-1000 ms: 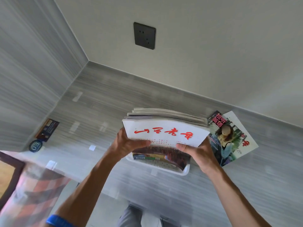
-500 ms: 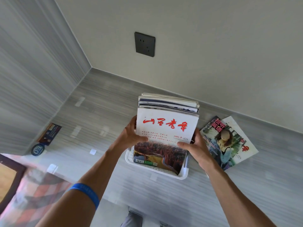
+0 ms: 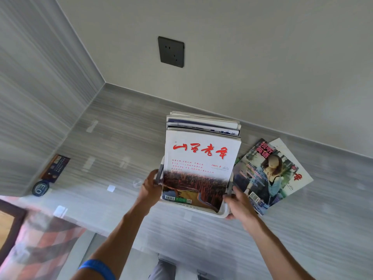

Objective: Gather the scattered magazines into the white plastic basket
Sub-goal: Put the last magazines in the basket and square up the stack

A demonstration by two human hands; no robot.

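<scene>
A stack of magazines (image 3: 201, 158) stands upright in the white plastic basket (image 3: 203, 210) on the grey counter, leaning back; the front cover is white with red characters. My left hand (image 3: 150, 188) curls around the basket's left side at a grey handle. My right hand (image 3: 240, 205) holds the basket's right front corner. To the right, a magazine with a woman on its cover (image 3: 266, 174) lies flat on the counter over a white magazine (image 3: 292, 164).
A dark card (image 3: 55, 168) and a round blue badge (image 3: 40, 187) lie at the counter's left end by the side wall. A black wall socket (image 3: 171, 51) sits above the basket. Small tape pieces (image 3: 111, 188) dot the counter. A checked cloth (image 3: 40, 239) is lower left.
The magazine stack went down into the basket and stands more upright. Both hands slid from the front cover to the basket's sides.
</scene>
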